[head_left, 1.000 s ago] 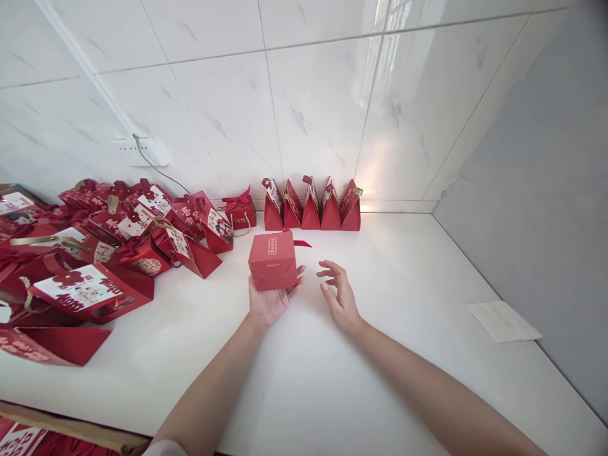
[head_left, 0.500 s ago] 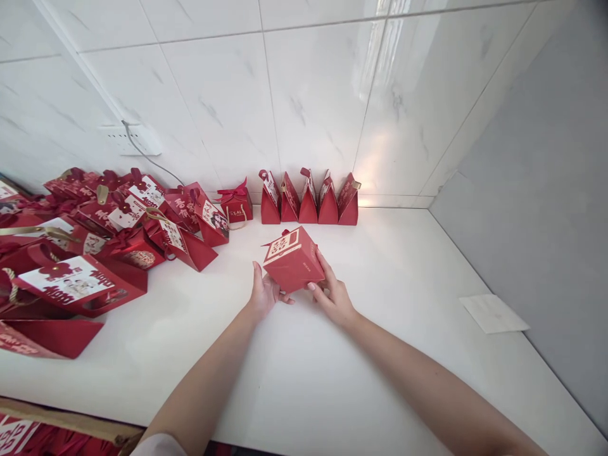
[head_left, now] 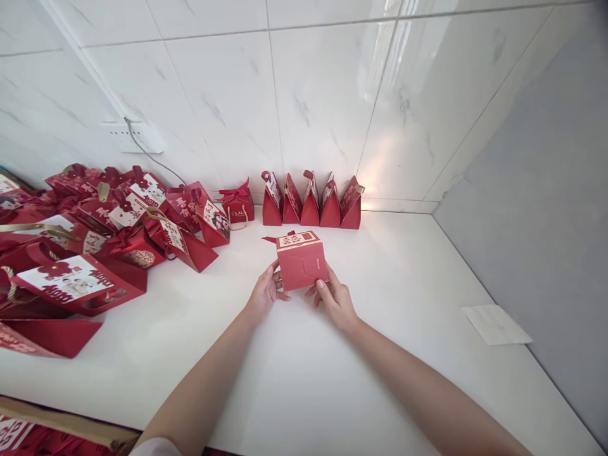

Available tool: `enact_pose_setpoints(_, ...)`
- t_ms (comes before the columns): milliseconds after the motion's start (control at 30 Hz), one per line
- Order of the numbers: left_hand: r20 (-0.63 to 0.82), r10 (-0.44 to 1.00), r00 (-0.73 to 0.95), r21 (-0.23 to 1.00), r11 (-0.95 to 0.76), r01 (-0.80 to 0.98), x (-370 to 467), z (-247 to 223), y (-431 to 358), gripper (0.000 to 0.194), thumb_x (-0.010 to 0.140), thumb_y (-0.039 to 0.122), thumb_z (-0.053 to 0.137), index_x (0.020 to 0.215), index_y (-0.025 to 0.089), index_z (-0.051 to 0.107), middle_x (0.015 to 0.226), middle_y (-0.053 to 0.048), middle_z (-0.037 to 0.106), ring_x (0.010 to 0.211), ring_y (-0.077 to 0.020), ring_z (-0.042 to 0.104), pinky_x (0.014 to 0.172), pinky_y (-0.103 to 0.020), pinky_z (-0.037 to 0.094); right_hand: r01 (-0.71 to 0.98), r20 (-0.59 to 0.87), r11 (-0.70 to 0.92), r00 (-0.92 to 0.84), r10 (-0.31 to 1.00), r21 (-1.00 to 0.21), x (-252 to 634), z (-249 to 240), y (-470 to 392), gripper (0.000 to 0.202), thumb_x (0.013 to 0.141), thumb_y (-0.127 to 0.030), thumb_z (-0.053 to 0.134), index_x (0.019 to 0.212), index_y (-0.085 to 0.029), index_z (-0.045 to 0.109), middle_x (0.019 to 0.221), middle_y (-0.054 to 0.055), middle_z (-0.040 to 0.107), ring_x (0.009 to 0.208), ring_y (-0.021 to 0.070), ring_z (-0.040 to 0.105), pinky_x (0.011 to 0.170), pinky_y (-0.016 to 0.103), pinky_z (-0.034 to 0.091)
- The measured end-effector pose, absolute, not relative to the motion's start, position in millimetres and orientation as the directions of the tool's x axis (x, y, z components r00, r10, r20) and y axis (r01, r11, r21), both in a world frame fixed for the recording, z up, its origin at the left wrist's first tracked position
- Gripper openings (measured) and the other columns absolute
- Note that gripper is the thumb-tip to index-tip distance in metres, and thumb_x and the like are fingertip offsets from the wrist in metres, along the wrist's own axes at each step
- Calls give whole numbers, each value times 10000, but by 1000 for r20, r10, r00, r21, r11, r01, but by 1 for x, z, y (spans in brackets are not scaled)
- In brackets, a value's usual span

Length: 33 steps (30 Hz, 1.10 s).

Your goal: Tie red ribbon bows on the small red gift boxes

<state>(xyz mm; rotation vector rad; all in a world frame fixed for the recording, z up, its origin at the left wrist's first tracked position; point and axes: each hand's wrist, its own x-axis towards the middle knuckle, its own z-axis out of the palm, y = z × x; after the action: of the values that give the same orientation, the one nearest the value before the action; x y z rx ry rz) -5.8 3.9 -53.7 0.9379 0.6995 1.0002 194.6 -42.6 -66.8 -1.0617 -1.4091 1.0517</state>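
Observation:
Between my two hands is a red gift box [head_left: 303, 263], its bottom flap facing me and its cream-patterned side on top. Part of a red ribbon sticks out at its far left. My left hand [head_left: 266, 292] holds the box's lower left edge, the fingers partly behind it. On the lower right corner, my right hand [head_left: 335, 299] grips with the thumb in front. Beyond the box, several red triangular boxes [head_left: 310, 206] stand in a row against the wall, with a small ribboned box [head_left: 238, 204] left of them.
Many red gift boxes [head_left: 137, 250] are heaped over the left of the white table [head_left: 380, 380]. A cardboard carton [head_left: 61, 421] with red items is at the lower left. A white paper [head_left: 496, 324] lies at the right edge, and a cable hangs from the wall socket [head_left: 135, 138].
The held box has turned, so its flap side now faces me more squarely. My left fingers have closed in on its side, and my right hand has shifted slightly lower.

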Motion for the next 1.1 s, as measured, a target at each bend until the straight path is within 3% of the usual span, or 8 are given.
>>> enact_pose_setpoints(267,-31,880,474,923,208,-325,-8,-54,2,778,791,787,395,1328,237,513,1199,-137,622,845,-234,647,500,-289,576,203,336,323,31,941,-924,197,-69,-38,500,965,-347,494,1445,-332,356,1003,24,638,548,110,601,560,284,557)
enact_pose_setpoints(333,-74,877,475,939,221,-263,-8,-54,3,727,816,746,418,1328,238,509,1256,-152,601,936,-275,649,497,-283,568,301,453,421,44,890,-856,198,-73,-36,457,961,-280,508,1407,-334,425,947,18,606,551,104,588,564,277,547)
enact_pose_setpoints(433,-143,895,422,963,224,-148,-9,-51,4,549,835,493,604,1331,282,496,1358,-116,545,1069,-291,628,626,-302,595,424,620,554,22,784,-716,200,-78,-33,466,953,-170,492,1381,-355,472,1012,47,555,723,132,613,613,274,549)
enact_pose_setpoints(533,-163,902,400,963,233,-133,-10,-48,5,652,772,264,673,1371,359,432,1430,-66,482,1185,-298,576,702,-291,587,460,668,589,10,744,-664,202,-80,-30,530,939,-106,472,1396,-375,457,1052,64,525,913,174,594,688,295,556)
enact_pose_setpoints(700,-118,880,459,942,245,-227,-13,-47,7,528,843,410,598,1346,293,489,1458,-101,459,1297,-329,471,790,-364,571,483,686,601,-2,728,-637,205,-73,-30,577,921,-98,488,1431,-358,414,1020,65,497,921,200,567,796,377,554)
enact_pose_setpoints(833,-103,879,465,882,297,-366,-14,-49,9,645,865,661,450,1203,141,626,1340,-172,571,1281,-308,486,1004,-420,449,495,738,649,-23,674,-578,206,-69,-33,565,895,-133,544,1405,-352,438,1066,79,435,1012,238,547,845,444,555)
enact_pose_setpoints(933,-155,866,475,849,362,-385,-16,-52,11,778,831,756,377,1078,87,688,1162,-200,668,1119,-304,598,905,-388,486,469,775,700,-50,629,-538,206,-67,-35,544,878,-140,562,1367,-358,461,1180,94,391,1173,276,501,917,491,542)
enact_pose_setpoints(1100,-172,880,444,871,346,-350,-12,-54,7,604,829,669,517,1008,119,695,974,-139,715,883,-239,657,793,-359,520,466,780,742,-157,605,-482,204,-62,-36,558,857,-139,574,1366,-302,414,1400,127,370,1330,328,399,1029,581,456)
